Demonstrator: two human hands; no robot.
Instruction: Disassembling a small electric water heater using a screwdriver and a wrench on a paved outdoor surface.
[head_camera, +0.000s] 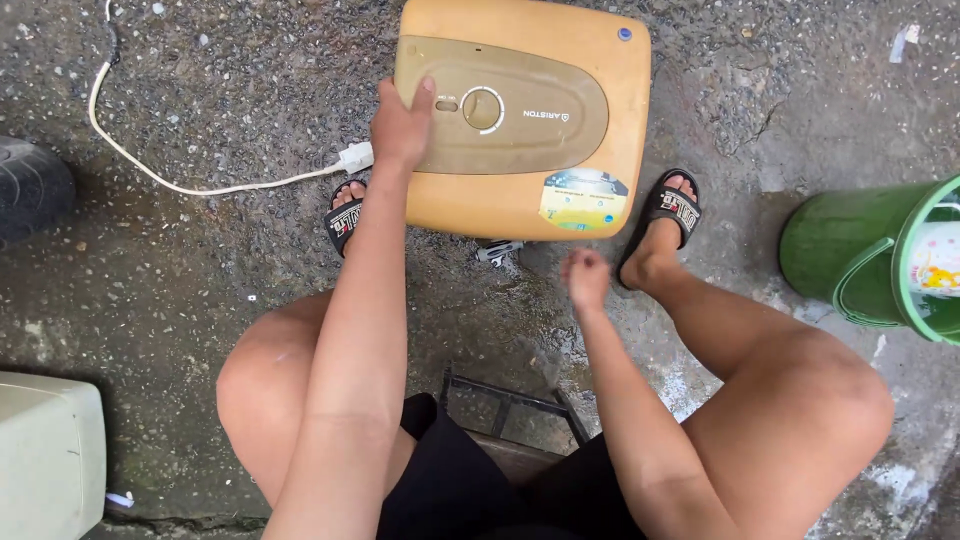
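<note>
Left hand (402, 122): I see it open, flat on the water heater (525, 115), beside the dial (483, 108).
Right hand (586, 277): I see a closed, empty fist, just below the water heater.

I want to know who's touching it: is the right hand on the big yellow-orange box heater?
No, the left hand rests on the yellow-orange box heater; the right hand hangs free.
</note>
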